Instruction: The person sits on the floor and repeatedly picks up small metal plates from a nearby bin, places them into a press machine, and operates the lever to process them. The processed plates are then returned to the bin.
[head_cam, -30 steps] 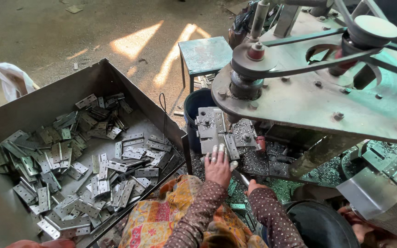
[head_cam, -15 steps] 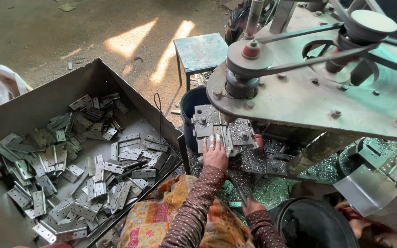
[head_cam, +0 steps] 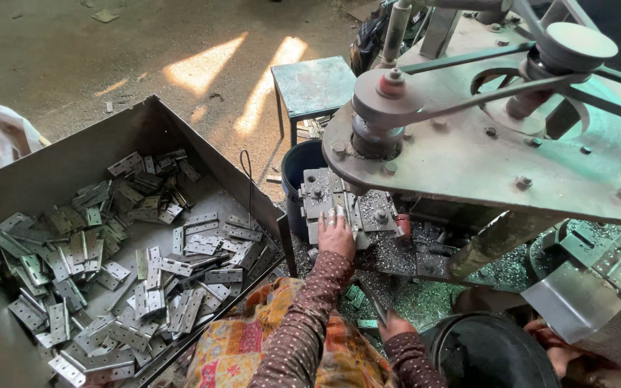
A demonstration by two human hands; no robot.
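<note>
- Far to the left of the fingers, a white cloth point(head_cam: 5, 133) hangs off the edge of a big metal tray point(head_cam: 73, 162), out of the way of the work.
- The tray is heaped with flat metal hinge plates point(head_cam: 109, 280), lying loose at every angle. It sits just left of the person's lap, likely so a hand can dip in without stretching.
- A brightly patterned cloth point(head_cam: 246, 345) covers the lap between the tray and the machine.
- The left hand point(head_cam: 337, 237) reaches forward in a dotted sleeve, palm down, fingers point(head_cam: 333, 215) stretched flat and close together on a small metal piece lying on the drill table point(head_cam: 379, 212). They press down on it, not curling round it; the pale tips may be taped. The flat press looks meant to keep the piece from turning under the spindle.
- That piece sits right under the fingertips, at the foot of the spindle point(head_cam: 375, 136), mostly hidden by the hand.
- Behind the fingers stand a dark bucket point(head_cam: 300, 169) and a small green stool point(head_cam: 314, 86).
- The right hand point(head_cam: 394, 327) is low, close to the body, beside a thin rod or handle; whether the fingers grip it I cannot tell.
- Metal shavings point(head_cam: 397, 259) litter the table just right of the left fingers.
- Above and right, belts run round the pulleys point(head_cam: 389, 93) on the pale green machine top point(head_cam: 540, 158).
</note>
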